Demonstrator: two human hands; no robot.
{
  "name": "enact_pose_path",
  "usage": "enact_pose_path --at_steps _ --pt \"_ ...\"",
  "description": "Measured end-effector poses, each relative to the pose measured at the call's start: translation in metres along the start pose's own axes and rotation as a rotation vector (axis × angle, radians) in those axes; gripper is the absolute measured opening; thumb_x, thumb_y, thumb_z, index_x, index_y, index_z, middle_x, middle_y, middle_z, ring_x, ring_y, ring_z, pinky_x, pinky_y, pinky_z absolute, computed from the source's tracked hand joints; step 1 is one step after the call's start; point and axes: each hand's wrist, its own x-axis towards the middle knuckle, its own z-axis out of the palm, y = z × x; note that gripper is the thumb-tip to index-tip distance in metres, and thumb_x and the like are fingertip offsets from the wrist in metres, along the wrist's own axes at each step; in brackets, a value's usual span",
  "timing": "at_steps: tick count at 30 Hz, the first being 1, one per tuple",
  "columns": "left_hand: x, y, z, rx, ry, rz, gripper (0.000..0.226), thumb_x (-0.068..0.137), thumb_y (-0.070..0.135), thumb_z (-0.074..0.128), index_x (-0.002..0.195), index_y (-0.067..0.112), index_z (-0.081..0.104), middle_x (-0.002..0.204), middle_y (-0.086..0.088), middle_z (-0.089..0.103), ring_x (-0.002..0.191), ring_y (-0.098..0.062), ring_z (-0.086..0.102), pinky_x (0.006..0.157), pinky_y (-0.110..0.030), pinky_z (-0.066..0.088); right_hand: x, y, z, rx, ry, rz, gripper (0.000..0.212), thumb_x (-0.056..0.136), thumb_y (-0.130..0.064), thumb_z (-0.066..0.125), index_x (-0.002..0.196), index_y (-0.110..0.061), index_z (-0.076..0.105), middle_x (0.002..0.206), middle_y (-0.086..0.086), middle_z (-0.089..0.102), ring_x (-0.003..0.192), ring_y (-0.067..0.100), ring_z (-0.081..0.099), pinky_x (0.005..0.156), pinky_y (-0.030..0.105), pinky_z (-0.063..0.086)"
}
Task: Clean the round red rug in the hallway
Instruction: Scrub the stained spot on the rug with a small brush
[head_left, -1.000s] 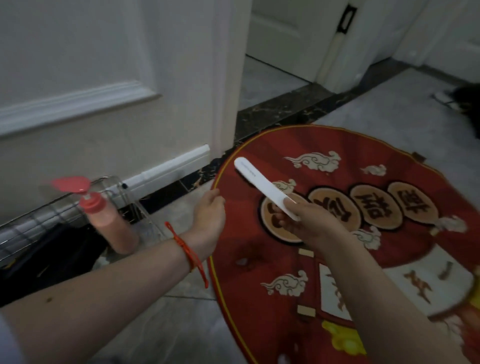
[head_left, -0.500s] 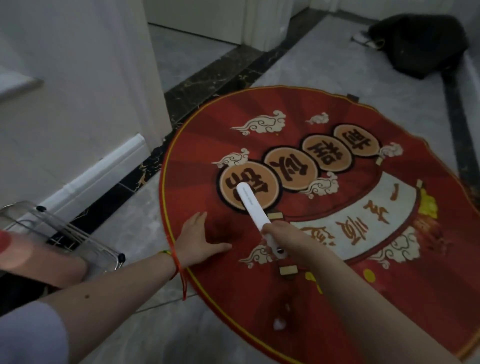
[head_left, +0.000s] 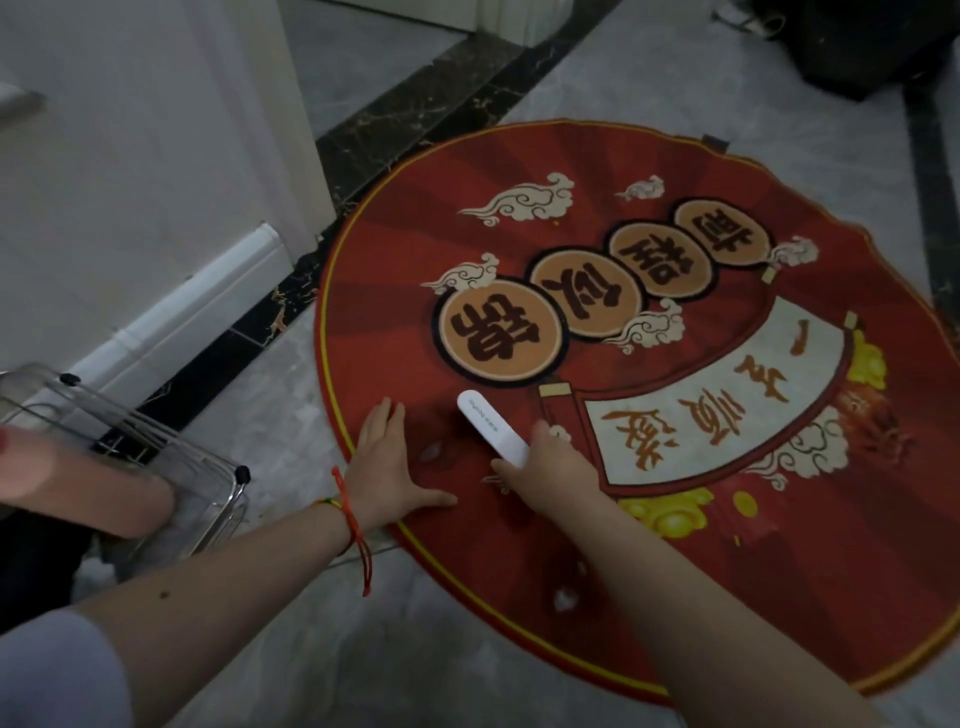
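Observation:
The round red rug (head_left: 597, 519) with cloud patterns, brown character discs and a white scroll lies on the grey marble floor. My left hand (head_left: 387, 467) presses flat on the rug's left edge, fingers straight, a red string on the wrist. My right hand (head_left: 545, 467) grips a flat white brush handle (head_left: 491, 428), which points up and left over the rug beside a small pale spot (head_left: 431, 449). What lies under the handle is hidden. Another pale foamy spot (head_left: 563, 597) sits lower on the rug.
A wire basket (head_left: 156, 447) stands on the floor at the left with a blurred pink bottle (head_left: 78, 483) in front of it. A white wall and skirting board (head_left: 197, 301) run along the left. A dark bag (head_left: 872, 47) lies at the top right.
The view has swung right and down onto the rug. My left hand came down flat on the rug's edge, and my right hand lowered the white handle toward the stain.

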Motion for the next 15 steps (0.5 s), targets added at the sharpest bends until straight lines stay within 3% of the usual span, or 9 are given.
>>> enact_pose_path --at_steps 2,5,15 --pt "0.000 -0.001 -0.001 0.000 -0.007 0.004 0.139 0.053 0.062 0.082 0.151 0.006 0.001 0.159 -0.009 -0.004 0.146 -0.023 -0.004 0.117 -0.033 0.005 -0.001 -0.006 -0.005 0.004 0.044 -0.171 0.051 0.095 -0.038 0.050 0.139 -0.020 0.031 0.122 0.010 0.053 0.108 0.028 0.055 0.077 0.035 0.043" --pt "0.001 -0.003 -0.002 -0.009 -0.027 0.008 0.139 0.053 0.063 0.081 0.151 0.006 0.000 0.159 -0.009 -0.006 0.146 -0.023 -0.005 0.117 -0.034 0.005 0.000 -0.012 -0.006 -0.011 0.138 -0.326 0.055 0.098 -0.041 0.042 0.148 -0.038 0.018 0.120 0.008 0.054 0.101 0.028 0.058 0.075 0.035 0.042" --pt "0.007 -0.017 -0.015 0.035 -0.111 0.001 0.146 0.048 0.059 0.085 0.151 0.011 -0.006 0.157 -0.010 -0.019 0.145 -0.025 -0.017 0.118 -0.037 0.002 -0.003 -0.032 0.025 0.075 0.139 -0.146 0.052 0.102 -0.033 0.030 0.150 -0.038 0.011 0.121 0.013 0.049 0.097 0.031 0.057 0.074 0.034 0.041"
